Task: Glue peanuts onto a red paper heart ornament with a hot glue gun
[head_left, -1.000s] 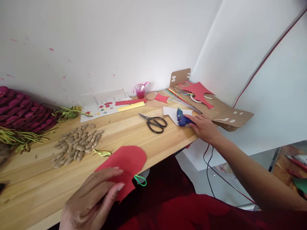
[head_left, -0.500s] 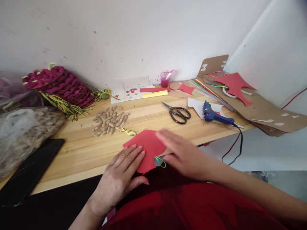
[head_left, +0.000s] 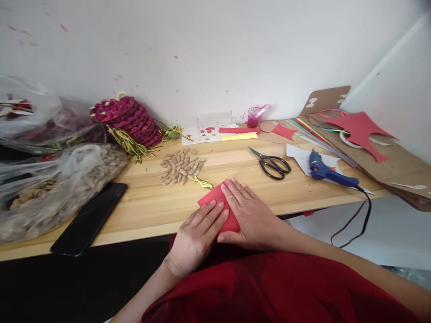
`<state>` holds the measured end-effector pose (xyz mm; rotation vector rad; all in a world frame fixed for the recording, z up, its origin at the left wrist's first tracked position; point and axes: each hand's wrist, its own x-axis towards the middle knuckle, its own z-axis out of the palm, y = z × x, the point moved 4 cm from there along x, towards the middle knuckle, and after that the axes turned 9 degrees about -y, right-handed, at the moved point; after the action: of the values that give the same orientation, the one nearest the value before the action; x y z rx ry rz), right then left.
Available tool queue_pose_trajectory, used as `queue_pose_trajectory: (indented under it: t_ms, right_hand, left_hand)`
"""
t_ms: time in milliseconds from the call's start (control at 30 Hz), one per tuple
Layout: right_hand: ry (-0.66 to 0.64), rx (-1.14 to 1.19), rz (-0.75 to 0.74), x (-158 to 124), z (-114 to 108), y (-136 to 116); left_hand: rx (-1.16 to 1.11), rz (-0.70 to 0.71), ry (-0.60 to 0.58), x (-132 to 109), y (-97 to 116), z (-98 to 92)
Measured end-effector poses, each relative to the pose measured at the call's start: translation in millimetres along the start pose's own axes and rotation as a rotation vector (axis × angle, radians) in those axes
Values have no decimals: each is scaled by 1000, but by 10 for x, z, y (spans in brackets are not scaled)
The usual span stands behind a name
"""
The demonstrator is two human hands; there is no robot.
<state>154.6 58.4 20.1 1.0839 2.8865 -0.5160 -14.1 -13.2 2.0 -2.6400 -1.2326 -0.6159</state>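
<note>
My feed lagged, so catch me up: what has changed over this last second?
The right hand let go of the blue glue gun and moved left onto the red paper; the left hand has flattened onto it too. The scissors and peanuts stayed put.

From mid-view: black phone [head_left: 89, 220] 8 o'clock | peanut pile [head_left: 182, 168] 9 o'clock | magenta bundle [head_left: 131, 119] 10 o'clock | cup [head_left: 254, 118] 2 o'clock | cardboard [head_left: 407, 162] 3 o'clock

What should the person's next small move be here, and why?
Probably a gentle downward press on the red paper with the right hand, the left hand steadying it. Both hands lie flat on the paper near the table's front edge, while the scissors and blue glue gun lie unheld.
</note>
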Motion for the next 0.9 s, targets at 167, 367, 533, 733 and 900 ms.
queue_pose_trajectory:
  t_ms: [167,367,533,733,900]
  right_hand:
    - [33,-114,95,-157,28,61]
    - [34,-176,193,-388,29,94]
    - [64,-174,307,-532,-90,113]
    - [7,-49,-88,-338,-193,-236]
    - [-114,81,-242,-83,-41,-301]
  left_hand:
    - [6,-10,-11,-4,-2,16]
    - [-2,-3,-33,-2,-2,4]
    - [3,-80,69,-146,8,-53]
    - [-8,6,95,-233,118,-54]
    - [-25,14,104,-171,112,5]
